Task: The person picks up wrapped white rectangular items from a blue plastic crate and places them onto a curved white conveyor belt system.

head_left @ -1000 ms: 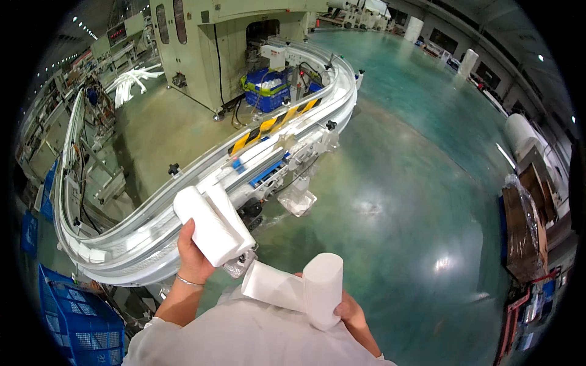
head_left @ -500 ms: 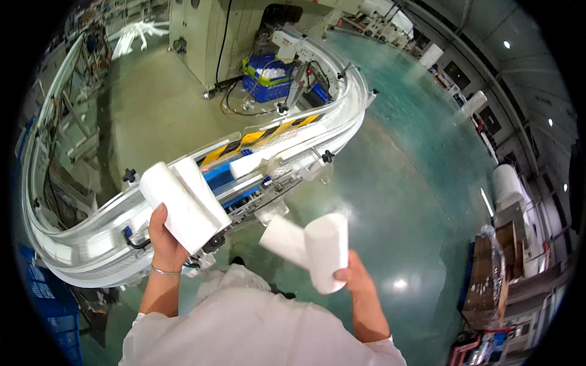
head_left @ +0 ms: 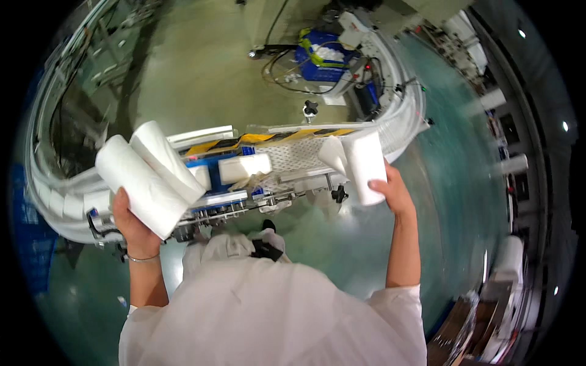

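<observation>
My left hand (head_left: 135, 229) is closed around a white paper roll (head_left: 135, 180), with a second white roll (head_left: 163, 152) lying against its far side. Both are held tilted above the left part of the conveyor. Over the conveyor's right part, my right hand (head_left: 395, 192) grips another white roll (head_left: 365, 165) nearly upright. A further white roll (head_left: 331, 154) touches that one on its left, partly hidden. Between my hands, a white roll (head_left: 244, 168) lies on its side on the conveyor belt (head_left: 296, 157), and part of another shows on the blue section.
Several white rolls (head_left: 74, 205) stand along the conveyor's left bend. A yellow-and-black striped strip (head_left: 268, 138) runs along the far rail, and black knobs (head_left: 340, 194) jut from the near side. Beyond are a blue crate (head_left: 322, 60) and loose cables. Blue crates (head_left: 36, 250) stand far left.
My right hand has carried its rolls up and right, from over the floor to over the conveyor. The left hand has shifted left with its rolls. The view has turned.
</observation>
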{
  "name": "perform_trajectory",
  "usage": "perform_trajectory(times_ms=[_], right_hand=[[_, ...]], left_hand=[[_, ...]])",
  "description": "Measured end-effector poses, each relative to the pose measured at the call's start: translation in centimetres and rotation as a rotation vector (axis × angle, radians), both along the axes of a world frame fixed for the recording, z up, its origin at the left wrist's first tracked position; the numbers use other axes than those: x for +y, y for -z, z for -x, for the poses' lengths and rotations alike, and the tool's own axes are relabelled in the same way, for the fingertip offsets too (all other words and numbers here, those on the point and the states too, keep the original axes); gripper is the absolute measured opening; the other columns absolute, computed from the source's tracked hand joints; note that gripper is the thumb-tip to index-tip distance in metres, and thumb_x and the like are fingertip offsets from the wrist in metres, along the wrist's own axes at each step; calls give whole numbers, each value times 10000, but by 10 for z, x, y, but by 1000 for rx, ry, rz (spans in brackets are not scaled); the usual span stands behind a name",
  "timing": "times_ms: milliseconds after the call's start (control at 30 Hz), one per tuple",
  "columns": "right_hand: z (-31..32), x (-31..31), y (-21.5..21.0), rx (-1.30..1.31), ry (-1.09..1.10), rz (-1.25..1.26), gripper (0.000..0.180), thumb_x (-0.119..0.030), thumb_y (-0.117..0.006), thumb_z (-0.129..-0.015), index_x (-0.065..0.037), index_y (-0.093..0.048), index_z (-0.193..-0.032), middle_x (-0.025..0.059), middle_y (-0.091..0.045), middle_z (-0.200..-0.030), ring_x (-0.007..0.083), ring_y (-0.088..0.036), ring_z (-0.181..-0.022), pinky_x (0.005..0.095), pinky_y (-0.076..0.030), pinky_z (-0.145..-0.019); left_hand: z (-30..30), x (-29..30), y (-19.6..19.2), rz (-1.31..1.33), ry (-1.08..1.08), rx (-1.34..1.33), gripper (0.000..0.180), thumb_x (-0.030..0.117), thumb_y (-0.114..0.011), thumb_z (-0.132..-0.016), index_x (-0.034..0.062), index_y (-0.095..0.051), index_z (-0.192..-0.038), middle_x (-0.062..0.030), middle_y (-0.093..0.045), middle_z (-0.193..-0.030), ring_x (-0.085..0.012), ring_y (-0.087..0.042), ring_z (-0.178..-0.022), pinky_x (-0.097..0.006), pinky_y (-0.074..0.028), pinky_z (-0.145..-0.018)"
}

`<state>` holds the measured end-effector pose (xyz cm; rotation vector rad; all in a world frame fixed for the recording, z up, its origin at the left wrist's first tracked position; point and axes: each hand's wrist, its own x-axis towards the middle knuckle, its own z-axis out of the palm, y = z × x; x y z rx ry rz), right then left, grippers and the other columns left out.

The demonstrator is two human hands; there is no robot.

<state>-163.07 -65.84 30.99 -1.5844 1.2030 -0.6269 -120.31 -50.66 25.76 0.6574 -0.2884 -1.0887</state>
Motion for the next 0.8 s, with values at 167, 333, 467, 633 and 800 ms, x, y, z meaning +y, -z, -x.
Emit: perform_trajectory(times_ms=[167, 333, 467, 633, 800], right_hand=[[-8, -101, 26, 137, -304, -184, 592, -282, -678, -646, -3, -507, -1139, 67, -530, -1040, 177, -486, -957, 290, -356, -881], [-17, -155, 71, 148, -601, -333, 531, -253, -659, -682, -9, -517, -1131, 65, -562, -998, 137, -499, -903, 268, -390, -814], [21, -186, 65, 297, -630, -302, 418, -234, -661, -687, 1, -592, -1026, 51, -608, -893, 125, -535, -785, 252, -414, -752], [12, -203, 70, 578, -822, -168, 409, -280, -687, -674, 14, -622, -950, 78, -623, -811, 139, -555, -731, 264, -434, -680], [-16, -185, 113, 196, -648, 180, 465, -339, -642, -752, 41, -567, -1009, 110, -613, -828, 166, -572, -753, 269, -459, -685]], left_hand=[[47, 14, -16, 94, -221, -14, 540, 356, -437, -840, 17, -359, -1253, -125, -480, -1202, -242, -466, -1101, -379, -349, -964], [101, 20, -31, -10, -399, -133, 551, 363, -446, -830, 9, -363, -1244, -128, -481, -1194, -244, -470, -1095, -379, -364, -949], [146, 22, -32, -91, -483, -96, 541, 332, -476, -807, -28, -396, -1203, -146, -505, -1148, -262, -519, -1017, -366, -422, -877], [195, 4, -27, -153, -277, -13, 595, 310, -545, -762, -41, -371, -1209, -160, -513, -1118, -275, -537, -991, -385, -430, -875], [216, -21, -17, -141, 51, 87, 560, 202, -587, -728, -18, -388, -1203, -128, -538, -1090, -246, -546, -981, -380, -430, -884]])
